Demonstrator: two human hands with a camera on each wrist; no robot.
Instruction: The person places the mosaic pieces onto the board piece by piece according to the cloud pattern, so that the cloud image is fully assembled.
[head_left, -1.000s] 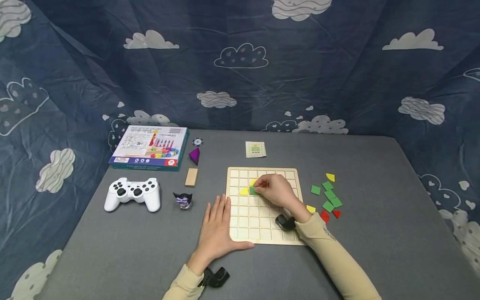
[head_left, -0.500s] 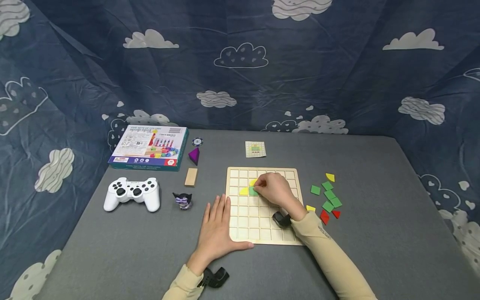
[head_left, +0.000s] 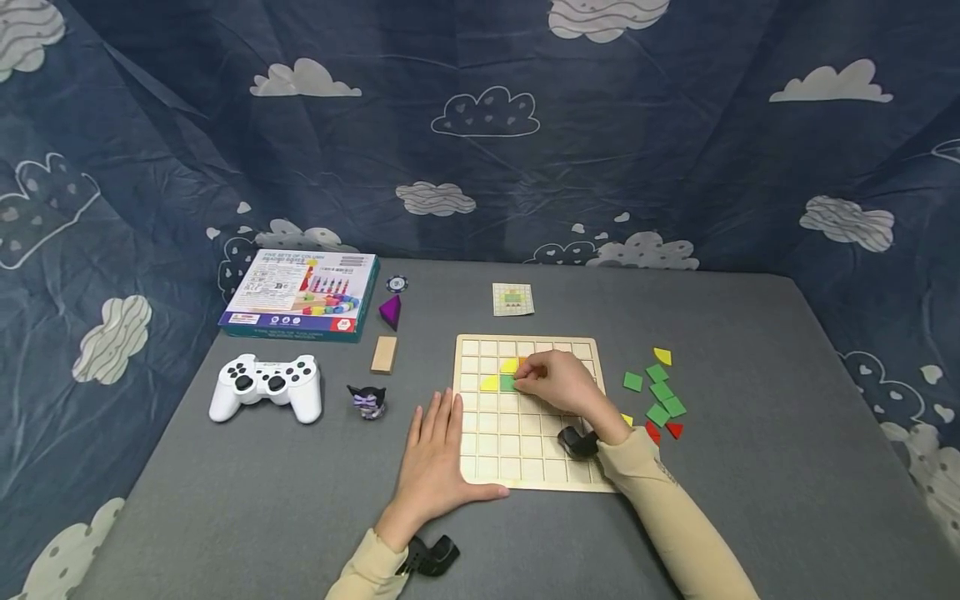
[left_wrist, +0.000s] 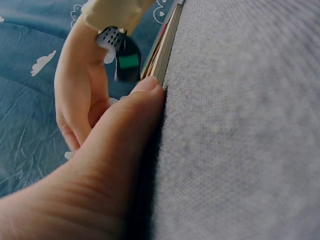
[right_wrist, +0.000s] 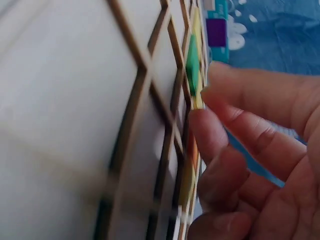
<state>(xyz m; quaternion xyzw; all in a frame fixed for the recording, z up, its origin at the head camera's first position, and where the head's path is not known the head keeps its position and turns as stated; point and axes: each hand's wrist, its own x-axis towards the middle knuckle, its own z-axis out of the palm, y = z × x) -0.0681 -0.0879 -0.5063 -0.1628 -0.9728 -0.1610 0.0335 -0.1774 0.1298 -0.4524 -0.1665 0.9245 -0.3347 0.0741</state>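
Note:
A wooden grid board (head_left: 487, 446) lies in front of the person. My left hand (head_left: 431, 467) rests along its left edge with straight fingers, the thumb stretched by the front left corner. In the left wrist view that thumb lies against the side of the board (left_wrist: 167, 42). My right hand (head_left: 561, 383) is over the upper part of the grid, fingertips right at a green square tile (head_left: 507, 383) in a cell. Thumb and forefinger stand apart in the right wrist view, nothing between them. Yellow pieces (head_left: 490, 383) and a partly hidden orange piece (head_left: 522, 362) sit around the green tile.
Loose green squares (head_left: 658, 414), red pieces (head_left: 675, 431) and yellow pieces (head_left: 662, 357) lie right of the board. A patterned card (head_left: 513, 299) is behind it. To the left are a white game controller (head_left: 265, 390), a box (head_left: 300, 292), a wooden block (head_left: 384, 355) and a small figurine (head_left: 367, 402).
The right hand has drawn slightly to the right off the green tile, showing more of it and the orange piece behind. The left hand has stayed in place.

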